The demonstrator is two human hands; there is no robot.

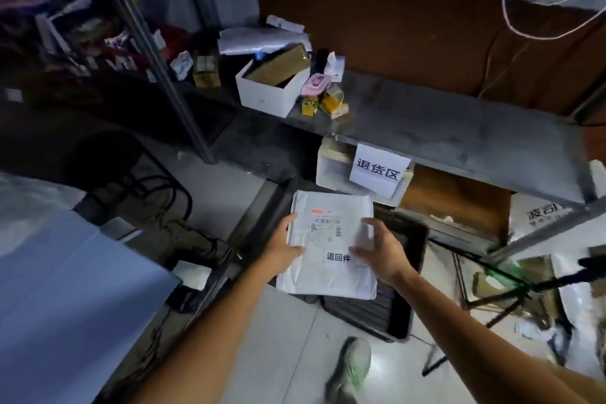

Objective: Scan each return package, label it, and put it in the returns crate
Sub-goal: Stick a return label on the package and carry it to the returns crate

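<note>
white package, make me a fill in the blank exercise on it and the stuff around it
1. The left hand grips the white package by its left edge, the right hand by its ____ edge.
2. The package is held over the dark crate with its barcode label facing ____.
3. The paper sign hanging from the grey shelf bears ____ large characters.
4. The open box on that shelf is ____.
Missing words: right; up; three; white.
</note>
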